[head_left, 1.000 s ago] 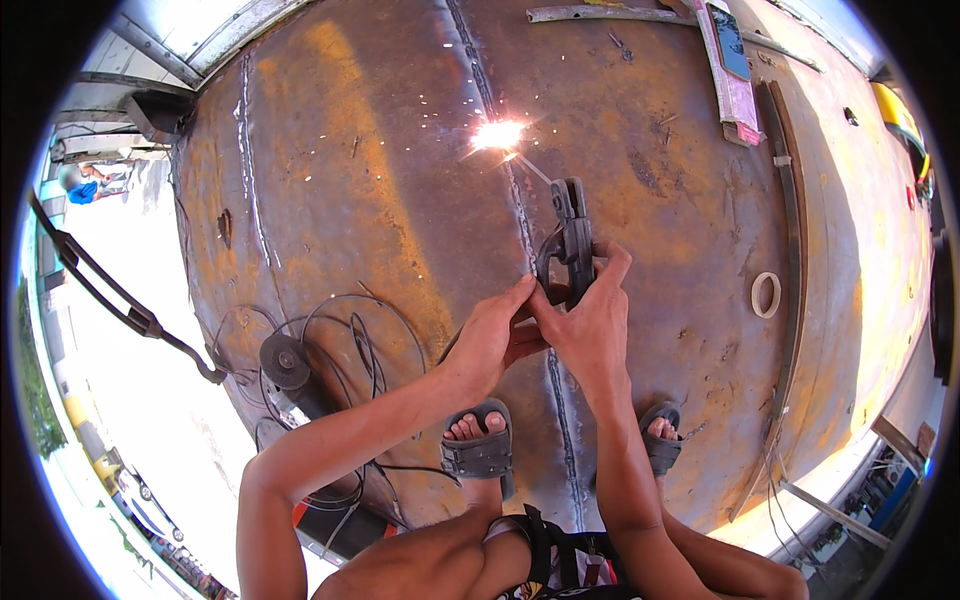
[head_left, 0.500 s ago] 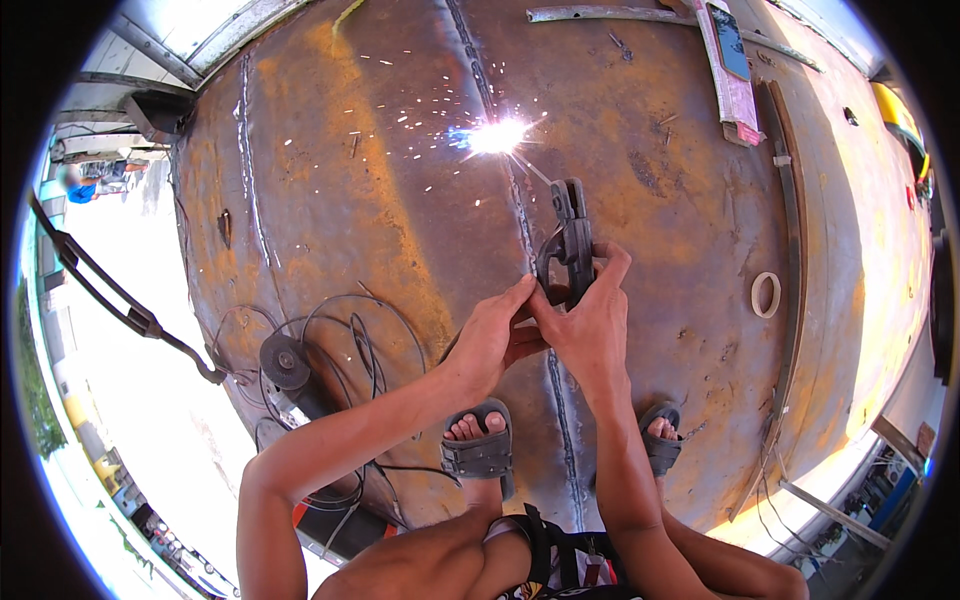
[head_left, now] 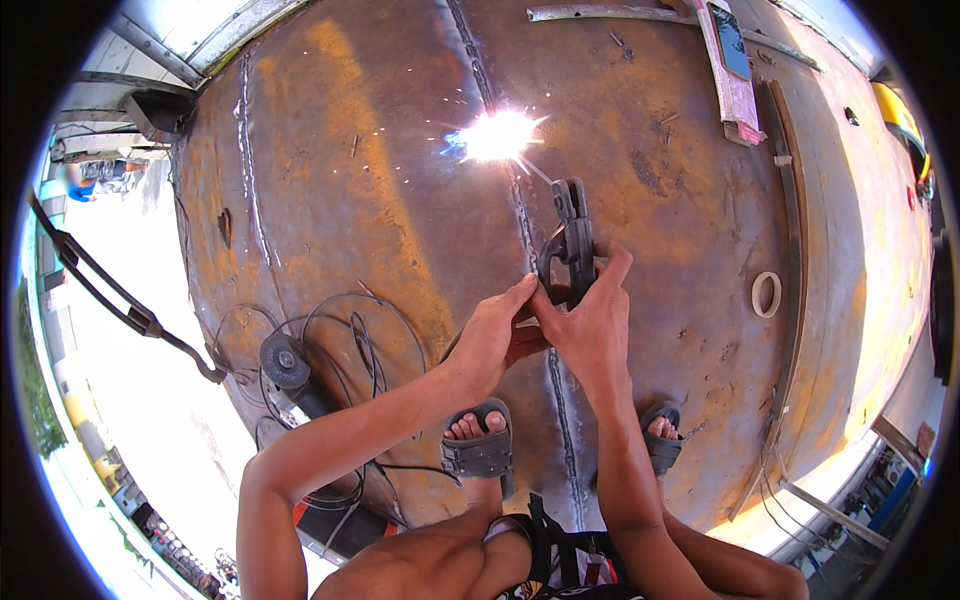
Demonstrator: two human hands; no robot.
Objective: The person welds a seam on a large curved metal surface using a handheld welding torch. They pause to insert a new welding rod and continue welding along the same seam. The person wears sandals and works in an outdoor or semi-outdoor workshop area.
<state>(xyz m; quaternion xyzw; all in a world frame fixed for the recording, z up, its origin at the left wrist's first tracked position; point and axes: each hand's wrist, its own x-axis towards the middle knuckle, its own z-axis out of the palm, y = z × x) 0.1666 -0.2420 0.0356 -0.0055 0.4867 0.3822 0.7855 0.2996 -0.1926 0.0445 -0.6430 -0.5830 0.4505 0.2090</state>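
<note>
My right hand [head_left: 590, 320] is wrapped round a black welding electrode holder [head_left: 574, 240], whose jaws grip a thin welding rod [head_left: 537, 171]. At the rod's far end a bright welding arc [head_left: 497, 136] burns on a seam between rusty steel plates [head_left: 690, 240]. Beside it, my left hand [head_left: 495, 335] is closed against the lower part of the holder, its fingertips meeting the right hand. What its curled fingers grip is partly hidden. From the arc down between my sandalled feet runs a weld bead [head_left: 560, 420].
At the left lies an angle grinder [head_left: 290, 370] among coiled black cables [head_left: 375, 350]. To the right are a tape ring [head_left: 766, 295], a long metal strip [head_left: 797, 260] and a phone [head_left: 730, 45] on a pink-white bar [head_left: 735, 95]. A second seam [head_left: 245, 160] runs at the left.
The arc's glow is larger and fewer sparks fly to its left. Both hands and the electrode holder have hardly moved.
</note>
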